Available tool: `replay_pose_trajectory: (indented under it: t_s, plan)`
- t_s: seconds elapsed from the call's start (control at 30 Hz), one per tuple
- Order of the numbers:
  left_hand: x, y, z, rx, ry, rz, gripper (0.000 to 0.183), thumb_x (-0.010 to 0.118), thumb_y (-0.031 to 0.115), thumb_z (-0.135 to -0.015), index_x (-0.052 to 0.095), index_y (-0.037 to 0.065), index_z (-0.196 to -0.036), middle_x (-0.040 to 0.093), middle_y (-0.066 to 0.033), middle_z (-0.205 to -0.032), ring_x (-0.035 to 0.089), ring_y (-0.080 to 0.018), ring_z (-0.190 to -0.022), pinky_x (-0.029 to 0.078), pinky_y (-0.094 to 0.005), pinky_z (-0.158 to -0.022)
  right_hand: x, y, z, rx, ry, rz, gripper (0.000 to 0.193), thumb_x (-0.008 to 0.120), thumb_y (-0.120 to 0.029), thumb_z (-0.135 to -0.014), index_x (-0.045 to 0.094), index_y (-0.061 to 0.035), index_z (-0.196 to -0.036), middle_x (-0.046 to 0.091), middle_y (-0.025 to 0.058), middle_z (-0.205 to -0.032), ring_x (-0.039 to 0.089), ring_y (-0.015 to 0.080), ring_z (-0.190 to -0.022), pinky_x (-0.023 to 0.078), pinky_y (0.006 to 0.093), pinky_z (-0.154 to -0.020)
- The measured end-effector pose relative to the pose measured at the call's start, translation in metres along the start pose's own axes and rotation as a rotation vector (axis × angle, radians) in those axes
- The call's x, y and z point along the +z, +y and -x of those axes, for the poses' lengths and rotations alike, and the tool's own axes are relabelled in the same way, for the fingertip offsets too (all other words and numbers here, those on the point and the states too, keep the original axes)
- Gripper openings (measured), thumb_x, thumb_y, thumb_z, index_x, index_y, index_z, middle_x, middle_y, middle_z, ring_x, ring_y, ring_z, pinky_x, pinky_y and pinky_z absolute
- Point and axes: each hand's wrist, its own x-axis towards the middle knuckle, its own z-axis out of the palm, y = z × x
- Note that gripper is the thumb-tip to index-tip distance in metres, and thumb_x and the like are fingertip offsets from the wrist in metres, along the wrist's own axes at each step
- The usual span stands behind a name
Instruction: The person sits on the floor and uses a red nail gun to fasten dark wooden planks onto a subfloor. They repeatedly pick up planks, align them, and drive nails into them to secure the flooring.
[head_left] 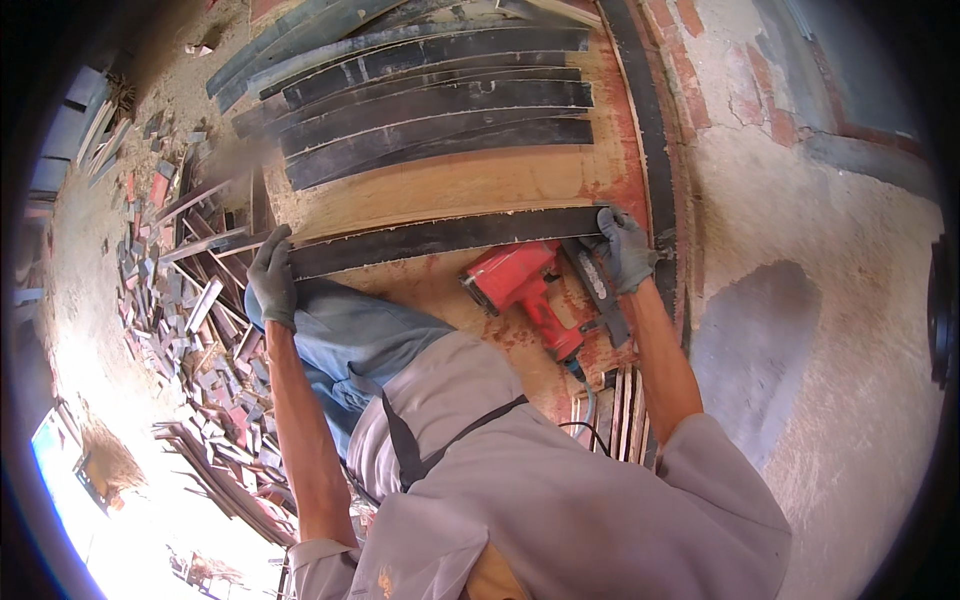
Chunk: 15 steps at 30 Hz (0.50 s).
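A long dark wooden strip (440, 237) with rough pale edges stretches between my two gloved hands. My left hand (271, 278), in a grey glove, is closed round its left end. At the other end my right hand (624, 250), gloved alike, grips the strip with its fingers over the top edge. Just below the strip, close to my right hand, a red nail gun (520, 295) with a black magazine lies on the wooden work surface (420, 290). Several similar dark strips (440, 100) lie side by side beyond the one I hold.
Offcuts and wood scraps (205, 300) are heaped on the floor at the left. A dark board (655, 150) runs along the right side of the work surface, beside a worn wall (760, 200). Narrow slats (628, 415) stand by my right forearm.
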Motion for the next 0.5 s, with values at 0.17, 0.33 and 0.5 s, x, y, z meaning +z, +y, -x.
replay_pose_trajectory:
  t_s: [0.17, 0.33, 0.5]
  plan:
    - [0.004, -0.009, -0.002, -0.096, 0.118, 0.142, 0.025, 0.066, -0.001, -0.088, 0.069, -0.003, -0.113, 0.07, -0.0045, -0.1, 0.063, -0.0078, -0.083, 0.05, -0.0192, -0.072, 0.011, 0.002, -0.003, -0.081, 0.025, -0.026, 0.029, 0.064, -0.018, -0.095, 0.06, 0.0014, -0.116, 0.066, 0.0096, -0.104, 0.067, 0.021, -0.088, 0.06, 0.0352, -0.079]
    - [-0.001, -0.019, 0.0, -0.193, 0.176, 0.211, 0.016, 0.07, 0.003, -0.087, 0.073, -0.002, -0.101, 0.071, -0.006, -0.094, 0.064, -0.011, -0.078, 0.052, -0.0236, -0.069, 0.014, 0.001, -0.016, -0.069, 0.047, 0.067, 0.025, 0.064, -0.012, -0.094, 0.061, 0.0016, -0.115, 0.066, 0.0108, -0.106, 0.067, 0.021, -0.091, 0.06, 0.0354, -0.078]
    - [0.004, -0.001, 0.004, -0.09, 0.16, 0.016, 0.02, 0.071, 0.012, -0.087, 0.073, 0.001, -0.104, 0.071, -0.0031, -0.088, 0.063, -0.0101, -0.078, 0.051, -0.0232, -0.07, 0.014, -0.002, -0.02, 0.042, 0.078, 0.14, 0.019, 0.062, -0.012, -0.095, 0.062, -0.0003, -0.11, 0.067, 0.0107, -0.104, 0.067, 0.0216, -0.091, 0.061, 0.0359, -0.074]
